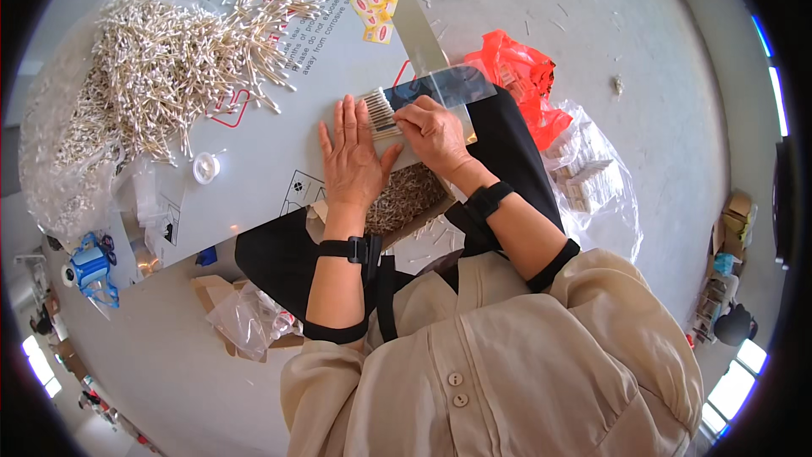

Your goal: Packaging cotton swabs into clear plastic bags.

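A neat row of cotton swabs (380, 112) lies side by side near the table's right edge, between my two hands. My left hand (352, 156) is flat, its fingers stretched out along the left side of the row. At the row's right side my right hand (433, 135) is closed, thumb and fingers bunched together; what they pinch, if anything, is hidden. Just beyond the right hand a clear plastic piece (465, 85) sticks out over the table edge. Below both hands, at my lap, stands a cardboard box (414, 227) full of brownish swab-like sticks.
A big heap of loose cotton swabs (169, 59) spills from a clear bag on the table's left. Small yellow cards (376, 13) and a round white container (205, 167) lie on the table. A red bag (516, 76) and a clear bag of packs (589, 173) are at right.
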The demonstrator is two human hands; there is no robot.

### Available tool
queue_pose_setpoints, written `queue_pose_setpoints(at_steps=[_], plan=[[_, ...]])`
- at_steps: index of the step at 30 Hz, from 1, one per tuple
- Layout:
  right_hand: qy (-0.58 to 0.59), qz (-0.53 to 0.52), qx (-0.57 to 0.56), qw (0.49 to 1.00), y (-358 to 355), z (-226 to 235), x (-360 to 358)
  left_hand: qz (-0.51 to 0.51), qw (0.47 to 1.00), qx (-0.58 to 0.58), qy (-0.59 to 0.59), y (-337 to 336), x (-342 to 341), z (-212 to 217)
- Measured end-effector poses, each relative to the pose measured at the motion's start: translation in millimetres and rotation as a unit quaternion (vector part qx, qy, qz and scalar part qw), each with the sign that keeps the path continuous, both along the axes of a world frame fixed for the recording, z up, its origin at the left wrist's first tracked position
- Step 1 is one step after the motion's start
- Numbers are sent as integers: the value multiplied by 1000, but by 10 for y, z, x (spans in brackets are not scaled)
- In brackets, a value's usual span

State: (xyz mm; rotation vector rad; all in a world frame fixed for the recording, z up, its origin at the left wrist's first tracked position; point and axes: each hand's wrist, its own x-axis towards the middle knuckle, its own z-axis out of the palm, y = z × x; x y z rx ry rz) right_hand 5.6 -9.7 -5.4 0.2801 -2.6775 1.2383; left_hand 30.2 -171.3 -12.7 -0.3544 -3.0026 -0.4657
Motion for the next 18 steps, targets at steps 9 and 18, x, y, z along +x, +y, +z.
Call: queue_pose_setpoints(at_steps=[9, 18], plan=[[-11, -14, -24, 1000, -20, 14, -12, 6, 1000, -12, -11, 1, -3, 29], [-11, -6, -11, 1000, -22, -10, -127, 7, 1000, -14, -18, 2, -3, 29]])
